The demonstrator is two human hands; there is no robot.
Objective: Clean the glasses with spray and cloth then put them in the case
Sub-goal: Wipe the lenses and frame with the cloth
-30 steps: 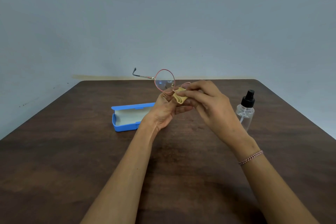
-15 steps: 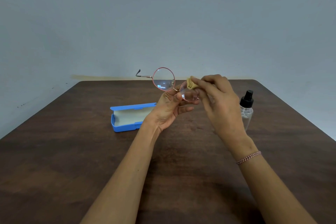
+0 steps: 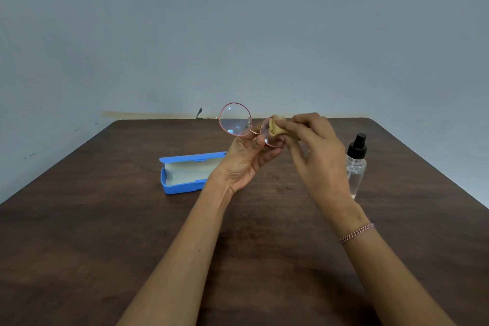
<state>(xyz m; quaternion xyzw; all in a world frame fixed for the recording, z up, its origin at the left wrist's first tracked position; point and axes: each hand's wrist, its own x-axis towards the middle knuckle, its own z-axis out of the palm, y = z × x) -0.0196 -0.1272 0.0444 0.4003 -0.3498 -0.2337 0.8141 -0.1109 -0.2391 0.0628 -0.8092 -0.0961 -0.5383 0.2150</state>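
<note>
**Asker:** Glasses [image 3: 235, 119] first: where are they?

**Me:** Lifted above the brown table [image 3: 79, 233], lenses facing me. My left hand [image 3: 244, 164] pinches them at the bridge between thumb and fingertips, closed on the thin frame. One side arm sticks out to the left.

**Asker:** And your other hand?

**Me:** My right hand [image 3: 317, 156] is closed on a small folded yellow cloth [image 3: 275, 127], pressing it against the right-hand lens. The wrist is raised, fingers curled down onto the cloth.

**Asker:** How do you do this part well?

**Me:** I judge light, small circles are best, with the cloth on both faces of the lens and my left hand steady near the bridge so the frame does not twist.

**Asker:** What else is around?

**Me:** An open blue case [image 3: 185, 174] lies on the table behind my left wrist. A clear spray bottle [image 3: 356, 167] stands upright to my right, untouched.
</note>
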